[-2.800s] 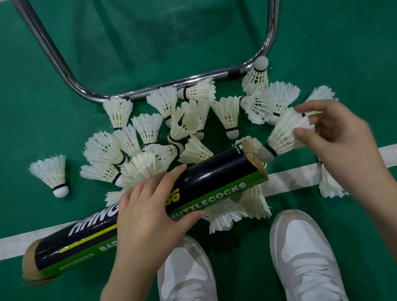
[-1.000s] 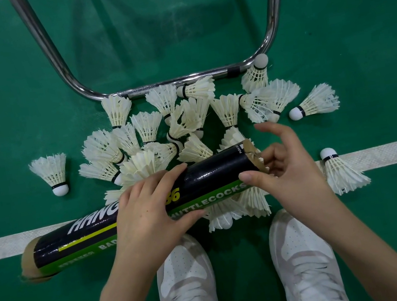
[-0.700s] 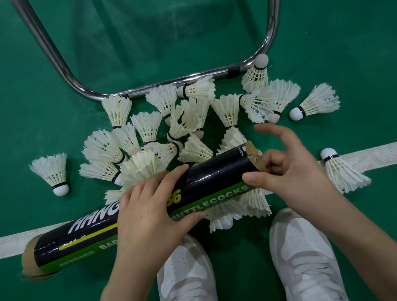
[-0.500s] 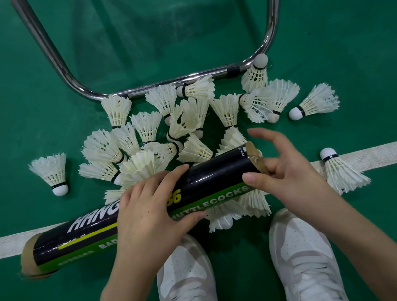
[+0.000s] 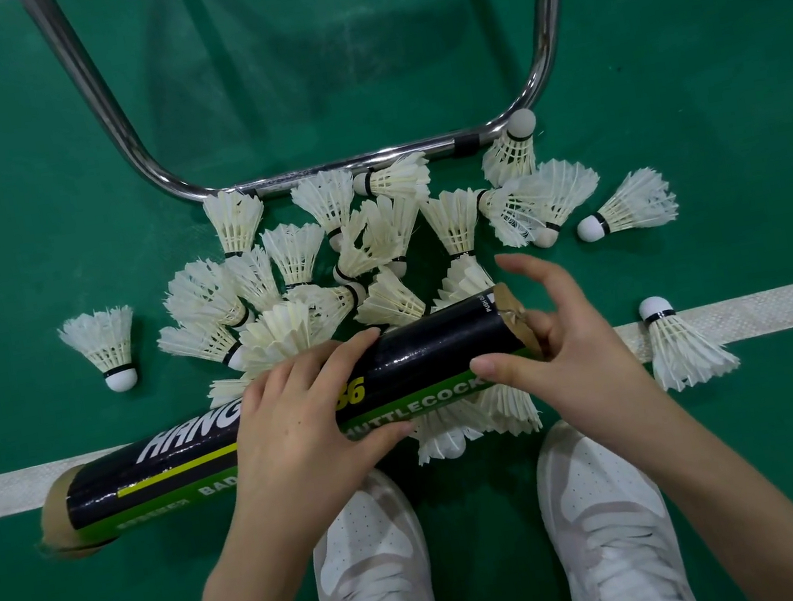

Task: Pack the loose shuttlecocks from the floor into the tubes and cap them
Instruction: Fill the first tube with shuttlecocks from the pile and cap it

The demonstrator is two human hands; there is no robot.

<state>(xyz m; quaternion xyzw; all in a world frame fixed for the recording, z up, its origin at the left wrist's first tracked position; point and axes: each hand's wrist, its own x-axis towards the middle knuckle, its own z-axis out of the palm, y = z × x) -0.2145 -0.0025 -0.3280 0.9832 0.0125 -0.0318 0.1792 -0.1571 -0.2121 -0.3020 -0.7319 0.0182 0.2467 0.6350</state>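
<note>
A green sports floor [image 5: 652, 26] fills the view, crossed by one white court line [image 5: 774, 305] running left to right. A bent chrome tube frame [image 5: 106, 117] stands on the floor at the top, its cross bar lying just behind the feathers. Two white sneakers [image 5: 374, 563] are seen at the bottom edge, toes toward the line.

One black and green shuttlecock tube [image 5: 433, 351] is seen, held nearly level and slightly tilted above the floor, its torn cardboard mouth at the right. A heap of loose shuttlecocks [image 5: 375, 246] lies behind and beneath it; roughly twenty can be made out, though the overlapping feathers prevent an exact count. Three lie apart from the heap: one at the far left [image 5: 105, 346], one at the right with its cork pointing left [image 5: 629, 211], and one on the white line [image 5: 676, 344].

The tube is gripped around its middle by the left hand [image 5: 295, 430], fingers wrapped over the top and thumb below. The right hand [image 5: 563, 351] is set at the open mouth: its thumb is pressed along the tube's near side, its fingers are curled at the rim, and the index finger is raised above. Whether anything is held inside those fingers cannot be told.
</note>
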